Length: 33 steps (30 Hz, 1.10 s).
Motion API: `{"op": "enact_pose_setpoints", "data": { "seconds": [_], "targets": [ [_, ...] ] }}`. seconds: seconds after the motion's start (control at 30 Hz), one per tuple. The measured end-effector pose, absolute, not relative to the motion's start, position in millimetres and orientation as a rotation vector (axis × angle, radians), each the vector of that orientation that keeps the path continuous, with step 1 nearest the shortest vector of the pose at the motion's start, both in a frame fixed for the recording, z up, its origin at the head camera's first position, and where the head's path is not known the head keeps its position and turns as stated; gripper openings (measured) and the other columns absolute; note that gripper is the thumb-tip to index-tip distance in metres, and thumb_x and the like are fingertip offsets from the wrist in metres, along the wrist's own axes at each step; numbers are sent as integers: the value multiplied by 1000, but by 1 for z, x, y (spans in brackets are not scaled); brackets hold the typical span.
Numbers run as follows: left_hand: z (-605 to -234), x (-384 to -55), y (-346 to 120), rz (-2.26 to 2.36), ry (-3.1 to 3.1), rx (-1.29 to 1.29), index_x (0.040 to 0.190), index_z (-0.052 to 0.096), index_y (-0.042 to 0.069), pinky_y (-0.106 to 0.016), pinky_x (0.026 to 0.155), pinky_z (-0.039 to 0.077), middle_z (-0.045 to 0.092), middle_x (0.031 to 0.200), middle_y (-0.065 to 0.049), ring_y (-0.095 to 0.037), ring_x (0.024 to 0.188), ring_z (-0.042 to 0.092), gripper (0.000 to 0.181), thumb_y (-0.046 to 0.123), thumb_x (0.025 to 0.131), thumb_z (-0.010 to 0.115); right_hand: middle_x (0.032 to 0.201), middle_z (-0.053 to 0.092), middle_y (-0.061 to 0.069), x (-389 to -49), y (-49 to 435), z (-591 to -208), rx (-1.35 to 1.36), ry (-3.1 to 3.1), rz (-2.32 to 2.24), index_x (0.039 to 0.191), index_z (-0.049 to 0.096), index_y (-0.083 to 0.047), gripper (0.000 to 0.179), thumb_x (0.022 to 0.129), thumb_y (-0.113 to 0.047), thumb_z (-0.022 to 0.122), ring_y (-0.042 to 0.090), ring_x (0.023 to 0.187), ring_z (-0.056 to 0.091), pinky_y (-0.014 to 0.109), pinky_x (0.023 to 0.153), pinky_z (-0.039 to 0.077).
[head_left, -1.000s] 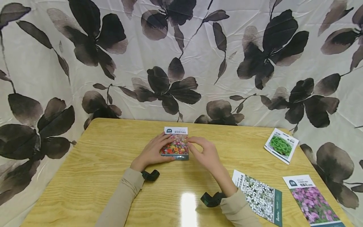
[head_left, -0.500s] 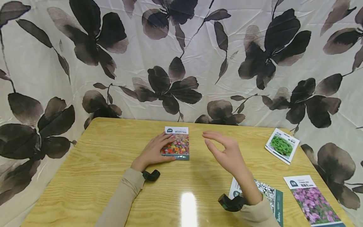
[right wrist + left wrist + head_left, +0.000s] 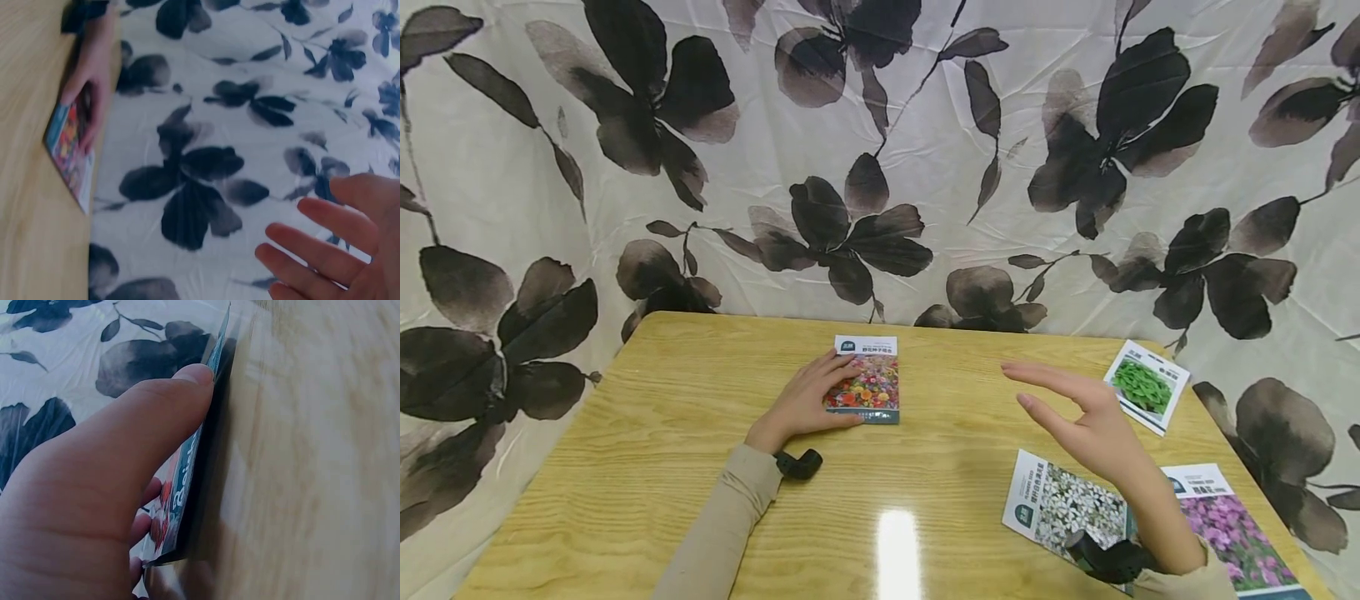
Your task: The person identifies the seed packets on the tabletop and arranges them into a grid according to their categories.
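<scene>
A seed packet with a photo of mixed colourful flowers (image 3: 877, 383) lies on the wooden table (image 3: 700, 367) towards its back edge. My left hand (image 3: 808, 396) rests on the packet's left part with extended fingers. In the left wrist view, the thumb (image 3: 156, 412) lies along the packet's dark green lower band, and the other fingers are partly hidden behind it. Raised over the table's right side, my right hand (image 3: 1086, 421) holds nothing, its fingers extended and thumb apart. Below it lies a white-flower seed packet (image 3: 1075, 508), partly covered by the wrist camera.
A packet picturing green leaves (image 3: 1142, 385) lies at the back right. Nearer the front right is a purple-flower packet (image 3: 1240, 533), partly behind the right forearm. A floral curtain (image 3: 880, 167) hangs right behind the table.
My right hand has left the colourful packet's right edge, risen, and moved right over the other packets, its fingers spreading. The left hand and its packet have stayed put.
</scene>
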<state>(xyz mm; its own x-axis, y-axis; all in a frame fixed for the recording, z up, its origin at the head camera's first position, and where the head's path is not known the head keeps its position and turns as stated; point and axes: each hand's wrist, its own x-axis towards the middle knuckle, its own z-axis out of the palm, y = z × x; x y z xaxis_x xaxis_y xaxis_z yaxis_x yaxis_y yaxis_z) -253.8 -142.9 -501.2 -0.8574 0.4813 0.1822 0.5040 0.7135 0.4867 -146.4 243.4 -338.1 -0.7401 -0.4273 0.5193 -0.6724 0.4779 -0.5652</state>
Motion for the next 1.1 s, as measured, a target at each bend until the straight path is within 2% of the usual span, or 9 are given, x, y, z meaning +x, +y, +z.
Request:
{"op": "enact_pose_setpoints", "data": {
  "seconds": [0.23, 0.47, 0.73, 1.1],
  "targets": [
    [-503, -254, -143, -823, -2865, -831, 147, 51, 24, -60, 117, 18, 32, 160, -2, -29, 151, 16, 86, 69, 77, 71, 129, 66, 6, -135, 287, -347, 963, -2478, 1133, 130, 66, -8, 50, 84, 12, 70, 7, 123, 57, 15, 101, 43],
    [-502, -253, -143, -826, -2855, -841, 148, 50, 24, -59, 117, 19, 32, 160, -2, -29, 151, 16, 87, 69, 76, 72, 129, 65, 14, -121, 318, -380, 1034, -2459, 1227, 129, 65, 1, 52, 80, 18, 68, 9, 123, 58, 13, 99, 43],
    [-502, -253, -143, -832, -2870, -815, 148, 50, 24, -59, 117, 19, 32, 160, -1, -29, 151, 16, 88, 70, 75, 72, 134, 62, 12, -111, 334, -424, 1004, -2635, 1408, 129, 65, -3, 43, 88, 8, 69, 6, 126, 54, 16, 98, 45],
    [-500, -252, -142, -816, -2876, -826, 148, 50, 22, -60, 117, 19, 31, 160, -3, -31, 151, 16, 87, 66, 76, 74, 141, 54, 19, -111, 342, -460, 1114, -2706, 1541, 132, 64, -3, 49, 84, -5, 76, 3, 136, 43, 13, 103, 37]
  ]
}}
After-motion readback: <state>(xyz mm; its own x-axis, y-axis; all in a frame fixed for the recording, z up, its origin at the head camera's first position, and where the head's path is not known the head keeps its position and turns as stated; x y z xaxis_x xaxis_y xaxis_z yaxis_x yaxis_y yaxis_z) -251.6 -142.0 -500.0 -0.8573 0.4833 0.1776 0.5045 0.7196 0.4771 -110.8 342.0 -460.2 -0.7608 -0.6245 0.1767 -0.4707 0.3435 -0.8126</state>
